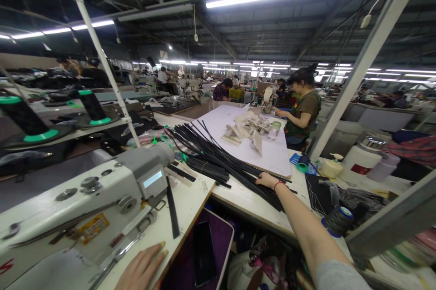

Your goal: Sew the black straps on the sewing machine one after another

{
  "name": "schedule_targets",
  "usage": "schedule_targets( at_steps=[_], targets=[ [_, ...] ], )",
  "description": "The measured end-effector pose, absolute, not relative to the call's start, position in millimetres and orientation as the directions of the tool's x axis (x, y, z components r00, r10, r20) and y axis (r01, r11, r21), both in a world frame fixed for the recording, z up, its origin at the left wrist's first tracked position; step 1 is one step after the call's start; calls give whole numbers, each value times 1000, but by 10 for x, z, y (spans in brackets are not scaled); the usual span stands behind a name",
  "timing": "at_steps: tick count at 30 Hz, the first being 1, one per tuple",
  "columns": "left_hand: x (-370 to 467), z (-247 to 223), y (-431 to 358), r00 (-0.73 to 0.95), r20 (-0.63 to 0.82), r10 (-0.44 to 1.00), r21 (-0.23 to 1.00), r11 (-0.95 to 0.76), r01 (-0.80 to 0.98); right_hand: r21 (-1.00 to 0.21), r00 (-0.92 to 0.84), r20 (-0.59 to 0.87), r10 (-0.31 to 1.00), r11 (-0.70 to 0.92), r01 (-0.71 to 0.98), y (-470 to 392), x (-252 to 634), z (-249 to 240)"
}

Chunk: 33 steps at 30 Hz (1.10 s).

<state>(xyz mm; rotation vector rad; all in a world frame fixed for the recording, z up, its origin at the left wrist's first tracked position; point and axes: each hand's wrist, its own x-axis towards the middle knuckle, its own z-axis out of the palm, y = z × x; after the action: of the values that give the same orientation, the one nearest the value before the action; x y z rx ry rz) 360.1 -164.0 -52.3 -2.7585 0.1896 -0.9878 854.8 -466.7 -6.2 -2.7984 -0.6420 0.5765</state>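
A long bundle of black strips [218, 156] lies across the white table beyond the sewing machine. My right hand [266, 181], with a red band at the wrist, reaches out to the bundle's near right end, its fingers curled on the strips. My left hand [145, 267] rests flat on the white machine table near the bottom edge, fingers spread, holding nothing. One black strip [173, 210] hangs beside the head of the sewing machine [112, 194]. Next to the large bundle is a smaller tied bundle [209, 170].
Beige pieces [252, 126] are heaped on the table ahead, where a person [303, 108] sits at another machine. A phone [204, 253] lies on a purple surface below. Thread cones [339, 221], bottles and a slanted metal post [368, 62] stand right.
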Motion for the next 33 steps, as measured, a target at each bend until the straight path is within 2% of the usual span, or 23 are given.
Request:
schedule_targets(
  at_steps=[9,14,22,26,33],
  targets=[
    [3574,-626,-1602,783,598,-171,-228,-973,-38,-238,879,-250,405,-906,350,-4575,8587,169],
    [3558,-611,-1609,783,602,-157,-219,-975,-27,-235,840,-331,430,-900,368,-4548,8497,53],
    [3554,-571,-1647,785,609,-114,-166,-986,-14,-191,852,-244,463,-885,426,-4556,8438,-132],
    [3549,-564,-1652,794,603,-82,-128,-992,-6,-156,857,-254,449,-893,422,-4561,8449,-138],
    [3545,-554,-1650,792,604,-90,-133,-991,-11,-147,846,-258,466,-885,443,-4540,8405,-86]
  ],
)
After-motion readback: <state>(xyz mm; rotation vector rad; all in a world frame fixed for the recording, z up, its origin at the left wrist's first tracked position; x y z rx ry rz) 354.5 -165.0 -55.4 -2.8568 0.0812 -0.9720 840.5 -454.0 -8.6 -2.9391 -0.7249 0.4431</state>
